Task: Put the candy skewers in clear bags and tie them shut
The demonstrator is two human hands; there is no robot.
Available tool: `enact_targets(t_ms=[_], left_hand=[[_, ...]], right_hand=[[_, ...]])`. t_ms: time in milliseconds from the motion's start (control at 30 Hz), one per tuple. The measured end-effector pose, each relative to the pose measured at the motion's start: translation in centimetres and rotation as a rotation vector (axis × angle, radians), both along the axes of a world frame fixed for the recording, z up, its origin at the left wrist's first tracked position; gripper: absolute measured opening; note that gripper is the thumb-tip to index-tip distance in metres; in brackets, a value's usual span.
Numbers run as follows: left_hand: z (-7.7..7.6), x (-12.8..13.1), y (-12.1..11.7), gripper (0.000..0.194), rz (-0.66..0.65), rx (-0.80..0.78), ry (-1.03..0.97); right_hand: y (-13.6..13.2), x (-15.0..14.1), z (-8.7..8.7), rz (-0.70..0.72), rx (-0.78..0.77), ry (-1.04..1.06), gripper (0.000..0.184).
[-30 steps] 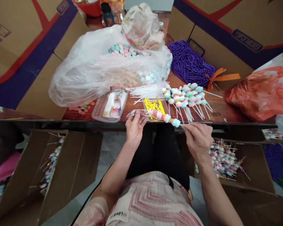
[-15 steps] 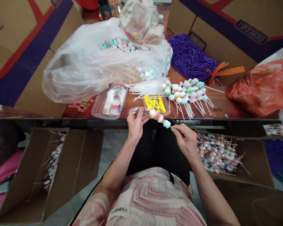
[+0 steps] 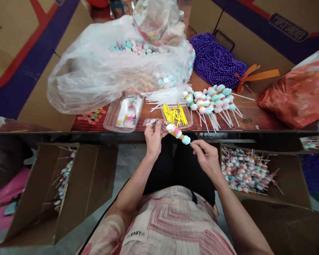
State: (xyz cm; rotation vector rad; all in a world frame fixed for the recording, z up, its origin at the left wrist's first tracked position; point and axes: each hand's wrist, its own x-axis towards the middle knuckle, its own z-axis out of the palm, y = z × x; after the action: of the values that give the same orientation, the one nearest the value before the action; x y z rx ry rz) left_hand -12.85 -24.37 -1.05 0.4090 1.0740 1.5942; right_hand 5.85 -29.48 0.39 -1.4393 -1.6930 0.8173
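My left hand (image 3: 154, 136) pinches a clear printed plastic bag (image 3: 163, 123) just past the table's edge. Partly inside the bag is a skewer of pastel candies (image 3: 182, 136), its blue end candies sticking out of the opening. My right hand (image 3: 206, 154) is closed on the skewer's white stick. Right behind the bag lies a clear tray of yellow twist ties (image 3: 174, 115). Another clear tray (image 3: 110, 122) to its left holds a stack of flat printed bags (image 3: 127, 115). Several unwrapped candy skewers (image 3: 215, 99) rest on the table at right, white sticks toward me.
Loose white sticks (image 3: 162, 98) lie behind the trays, below a big plastic bag of candies (image 3: 95, 71). Purple bead strings (image 3: 218, 63) and a red plastic bag (image 3: 295, 95) are at right. Open cartons with wrapped skewers (image 3: 247, 170) stand below the table on both sides.
The candy skewer sits slightly farther left with both hands, and its bag's closed end shows more beyond my left fingers. The view has shifted a little.
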Motion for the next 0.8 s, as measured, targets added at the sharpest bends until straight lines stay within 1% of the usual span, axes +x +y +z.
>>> enact_targets(t_ms=[133, 267, 333, 367, 433, 567, 633, 733, 800], left_hand=[[0.4, 0.1, -0.3, 0.034, -0.004, -0.021, -0.001], [0.8, 0.1, -0.7, 0.04, -0.101, -0.024, -0.039], [1.0, 0.0, -0.9, 0.039, -0.146, -0.041, -0.083], [1.1, 0.0, -0.9, 0.038, -0.162, -0.051, -0.104], [1.3, -0.1, -1.0, 0.035, -0.192, -0.062, -0.143], [1.4, -0.5, -0.9, 0.031, -0.23, -0.053, -0.183], [1.3, -0.4, -1.0, 0.031, -0.238, -0.039, -0.185], [1.2, -0.3, -1.3, 0.03, -0.259, -0.026, -0.201], [1.0, -0.2, -1.5, 0.029, -0.269, -0.027, -0.202]], right_hand=[[-0.3, -0.4, -0.3, 0.009, 0.141, -0.09, 0.017], [-0.2, -0.7, -0.8, 0.07, 0.273, -0.188, 0.019], [-0.2, -0.8, -1.0, 0.092, 0.301, -0.234, 0.02], [-0.2, -0.9, -1.0, 0.097, 0.291, -0.229, 0.02], [-0.4, -0.9, -0.8, 0.099, 0.196, -0.149, 0.02], [-0.8, -0.9, 0.1, 0.115, -0.156, 0.113, 0.024], [-0.8, -1.1, 0.4, 0.1, -0.279, 0.227, 0.025], [-0.7, -1.6, 0.5, 0.066, -0.358, 0.336, 0.025], [-0.6, -1.9, 0.4, 0.079, -0.393, 0.374, 0.027]])
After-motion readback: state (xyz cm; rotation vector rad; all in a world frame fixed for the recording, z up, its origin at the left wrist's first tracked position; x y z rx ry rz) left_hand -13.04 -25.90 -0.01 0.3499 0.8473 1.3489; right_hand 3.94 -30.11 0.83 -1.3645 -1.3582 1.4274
